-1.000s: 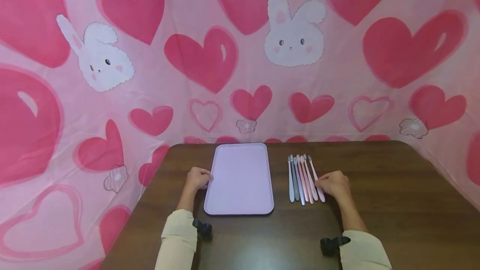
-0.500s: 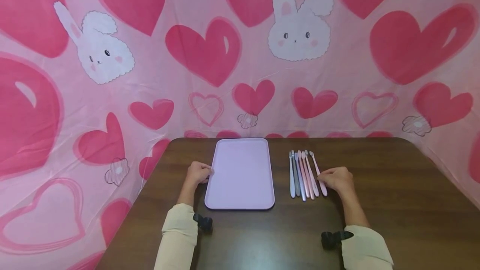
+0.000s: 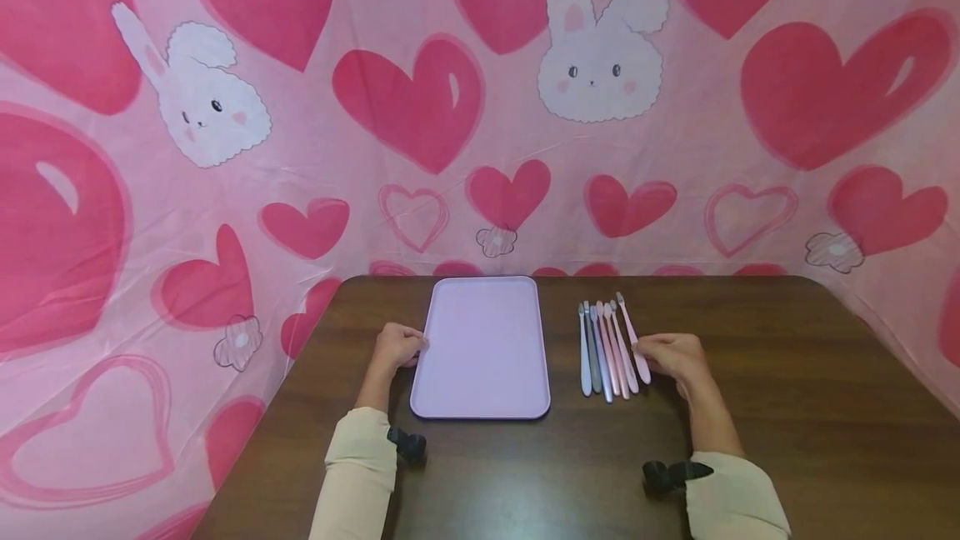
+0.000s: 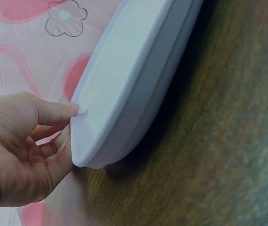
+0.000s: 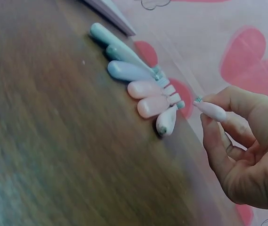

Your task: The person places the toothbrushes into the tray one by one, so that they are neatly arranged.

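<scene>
A lilac tray [image 3: 480, 348] lies on the dark wooden table [image 3: 750, 407]. My left hand [image 3: 415, 347] grips its left rim. In the left wrist view the thumb lies on top of the tray rim [image 4: 124, 94] and the fingers of the left hand [image 4: 68, 125] curl under it. Right of the tray, several pastel toothbrushes [image 3: 602, 348] lie side by side. My right hand [image 3: 642, 350] pinches the rightmost pink toothbrush [image 3: 628, 325]. In the right wrist view the right hand [image 5: 205, 116] holds this pink toothbrush [image 5: 216, 112] by its handle end, just off the table and beside the row [image 5: 138, 80].
A pink cloth with hearts and bunnies [image 3: 480, 107] hangs behind the table and down its left and right sides. Bare tabletop stretches to the right of the toothbrushes and in front of the tray, where both cream sleeves [image 3: 352, 473] come in.
My right hand has closed on the rightmost pink toothbrush and raised it, so it now angles away from the row. The left hand and the tray have stayed put.
</scene>
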### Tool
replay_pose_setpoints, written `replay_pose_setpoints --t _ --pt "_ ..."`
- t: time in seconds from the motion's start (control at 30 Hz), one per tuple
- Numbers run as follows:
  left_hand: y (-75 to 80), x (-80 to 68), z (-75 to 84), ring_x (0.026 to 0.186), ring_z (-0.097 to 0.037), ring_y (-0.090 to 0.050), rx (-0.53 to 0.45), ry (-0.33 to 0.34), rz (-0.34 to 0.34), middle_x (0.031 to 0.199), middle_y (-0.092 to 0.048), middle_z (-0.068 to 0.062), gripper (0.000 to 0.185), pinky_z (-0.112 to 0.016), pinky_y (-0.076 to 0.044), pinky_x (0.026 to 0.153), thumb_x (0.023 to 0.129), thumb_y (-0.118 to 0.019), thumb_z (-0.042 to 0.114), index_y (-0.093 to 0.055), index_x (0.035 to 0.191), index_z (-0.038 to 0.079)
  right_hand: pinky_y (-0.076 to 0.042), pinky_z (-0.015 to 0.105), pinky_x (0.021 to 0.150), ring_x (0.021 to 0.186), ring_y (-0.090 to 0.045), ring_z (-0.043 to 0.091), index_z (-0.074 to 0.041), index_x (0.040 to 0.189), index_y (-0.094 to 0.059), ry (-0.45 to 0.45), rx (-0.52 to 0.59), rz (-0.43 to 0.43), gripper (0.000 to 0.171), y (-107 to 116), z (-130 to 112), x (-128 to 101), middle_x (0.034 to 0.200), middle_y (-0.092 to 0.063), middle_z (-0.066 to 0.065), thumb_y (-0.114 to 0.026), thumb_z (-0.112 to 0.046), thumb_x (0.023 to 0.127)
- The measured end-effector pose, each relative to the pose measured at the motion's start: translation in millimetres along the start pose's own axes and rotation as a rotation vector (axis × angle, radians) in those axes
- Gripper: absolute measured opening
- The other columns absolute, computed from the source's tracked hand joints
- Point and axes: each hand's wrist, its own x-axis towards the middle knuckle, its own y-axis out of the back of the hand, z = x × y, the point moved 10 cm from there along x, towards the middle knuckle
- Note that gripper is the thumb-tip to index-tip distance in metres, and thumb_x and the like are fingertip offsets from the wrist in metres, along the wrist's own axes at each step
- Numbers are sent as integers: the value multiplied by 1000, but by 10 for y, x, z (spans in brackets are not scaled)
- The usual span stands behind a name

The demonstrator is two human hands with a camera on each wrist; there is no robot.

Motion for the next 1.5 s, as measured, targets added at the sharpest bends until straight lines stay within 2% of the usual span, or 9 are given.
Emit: replay_pose_setpoints --t 0.33,0.87,1.17,1.37,1.5 --pt "8 7 -9 91 -28 -70 3 3 -3 118 -68 -28 24 -39 -65 78 90 -68 8 -75 107 -7 -59 16 66 69 -64 -2 19 117 -65 37 55 -43 39 -216 -139 -8 77 -71 -11 -71 -8 90" --pt "18 -4 39 85 -25 -69 65 -15 33 111 -72 -26 22 -35 -65 70 89 -70 10 -77 103 -5 -56 17 64 69 -63 1 13 121 -66 -1 75 -47 39 -530 -235 3 72 -68 -13 -72 -11 90" --pt "17 -5 34 78 -20 -67 54 -8 36 112 -72 -26 21 -35 -65 71 88 -70 9 -77 103 -5 -55 14 64 69 -63 -2 10 118 -70 7 74 -34 37 -670 -305 1 75 -71 -12 -73 -11 88" --pt "31 10 49 81 -22 -68 59 -12 42 111 -72 -25 21 -34 -65 71 89 -69 10 -78 102 -3 -55 13 66 71 -63 -2 10 118 -70 12 70 -33 37 -809 -333 38 82 -72 -8 -73 -12 88" --pt "24 1 44 83 -23 -69 57 -15 44 111 -72 -25 21 -34 -65 71 88 -69 10 -78 101 -4 -54 13 65 68 -62 -2 10 117 -70 3 67 -24 37 -926 -326 40 78 -71 -10 -74 -11 87"
